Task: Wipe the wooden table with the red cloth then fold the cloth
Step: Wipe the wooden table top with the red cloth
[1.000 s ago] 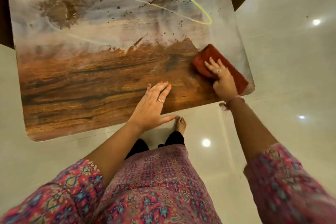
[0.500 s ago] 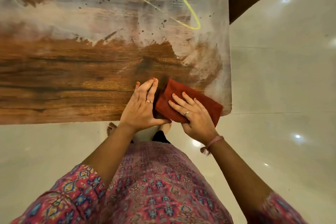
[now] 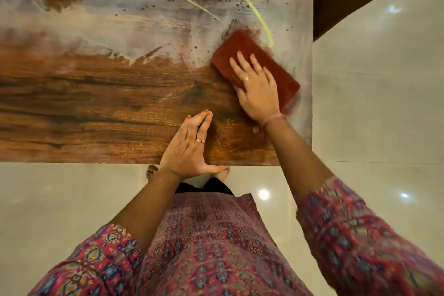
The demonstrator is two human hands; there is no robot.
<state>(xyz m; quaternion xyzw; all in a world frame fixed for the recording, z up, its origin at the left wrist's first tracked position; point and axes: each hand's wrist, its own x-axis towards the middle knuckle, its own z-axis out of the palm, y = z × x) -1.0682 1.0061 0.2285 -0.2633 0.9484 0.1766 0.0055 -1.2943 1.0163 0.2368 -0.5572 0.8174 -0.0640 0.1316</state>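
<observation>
The right hand (image 3: 258,90) pressed flat, fingers straight, on the folded red rectangular cloth (image 3: 242,55) near the wooden table's (image 3: 96,108) right edge. Its long axis ran diagonally, with the unwiped grey film (image 3: 144,19) beyond. The left hand (image 3: 189,149) rested open on bare wood nearby.

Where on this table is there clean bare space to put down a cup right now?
The wiped wood left of the left hand, along the table near edge, is bare. The far half is smeared and speckled. The right side is taken by the right hand pressing the red cloth.
</observation>
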